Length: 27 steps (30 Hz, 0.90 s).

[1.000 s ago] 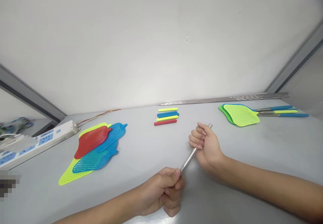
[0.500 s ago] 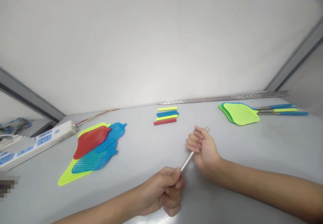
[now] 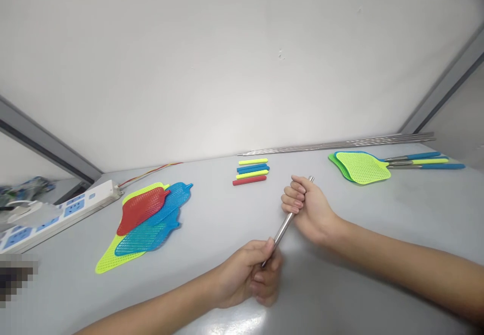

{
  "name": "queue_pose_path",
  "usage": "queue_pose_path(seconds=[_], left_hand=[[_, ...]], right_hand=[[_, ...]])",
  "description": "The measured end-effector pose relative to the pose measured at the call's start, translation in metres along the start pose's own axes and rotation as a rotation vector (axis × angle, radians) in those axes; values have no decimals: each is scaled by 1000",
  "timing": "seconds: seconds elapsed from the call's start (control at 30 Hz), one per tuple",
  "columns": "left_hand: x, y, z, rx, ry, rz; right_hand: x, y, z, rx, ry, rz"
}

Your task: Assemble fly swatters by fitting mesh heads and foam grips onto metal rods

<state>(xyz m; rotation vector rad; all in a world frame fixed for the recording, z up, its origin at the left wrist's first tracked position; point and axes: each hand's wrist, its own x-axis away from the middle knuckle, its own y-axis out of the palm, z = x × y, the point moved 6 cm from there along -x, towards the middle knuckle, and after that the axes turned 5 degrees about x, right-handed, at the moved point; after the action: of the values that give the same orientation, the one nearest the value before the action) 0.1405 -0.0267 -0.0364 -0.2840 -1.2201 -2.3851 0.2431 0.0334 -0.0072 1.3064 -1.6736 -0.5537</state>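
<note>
Both hands hold one silver metal tube (image 3: 283, 231), slanted from lower left to upper right above the table. My left hand (image 3: 251, 273) pinches its lower end between thumb and fingers. Farther up, my right hand (image 3: 305, 209) wraps round the tube, whose tip sticks out past the thumb. Beyond the hands lie several short coloured handle grips, among them a red grip (image 3: 249, 180) and a blue grip (image 3: 252, 168). Off to the left, mesh fly swatter heads overlap in a pile, with a red head (image 3: 141, 210) on top and a blue head (image 3: 147, 237) below.
Several fly swatters with handles, a yellow-green one (image 3: 363, 168) uppermost, lie at the right. Thin metal rods (image 3: 333, 146) run along the wall behind. A white power strip (image 3: 100, 192) with a plug stands at the left edge of the grey table (image 3: 212, 204).
The tube and both hands appear slightly higher in the picture, and the left hand a little farther right. Its fingers have shifted on the tube's lower end. The view has moved slightly.
</note>
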Motion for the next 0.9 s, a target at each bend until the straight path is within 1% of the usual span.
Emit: queue_pose_path(seconds=[0.1,0.3,0.47,0.57,0.67,0.77,0.9], left_hand=[[-1,0,1,-4,12,3],[-1,-4,1,7,11,35],[-1,-4,4,-13,97,53],[-2,-6,5,-4,157,98],[-2,-9,6,-32,213,151],[-1,-9,4,-118,245,156],[2,-6,2,-271,303,164]], right_hand=[[-2,4,-7,31,3,-18],[-7,1,-16,27,9,20],[-8,0,-13,35,29,38],[-9,-1,-11,47,24,45],[-5,1,-11,58,-43,13],[6,6,-12,76,-155,-35],[22,14,-12,108,-224,-92]])
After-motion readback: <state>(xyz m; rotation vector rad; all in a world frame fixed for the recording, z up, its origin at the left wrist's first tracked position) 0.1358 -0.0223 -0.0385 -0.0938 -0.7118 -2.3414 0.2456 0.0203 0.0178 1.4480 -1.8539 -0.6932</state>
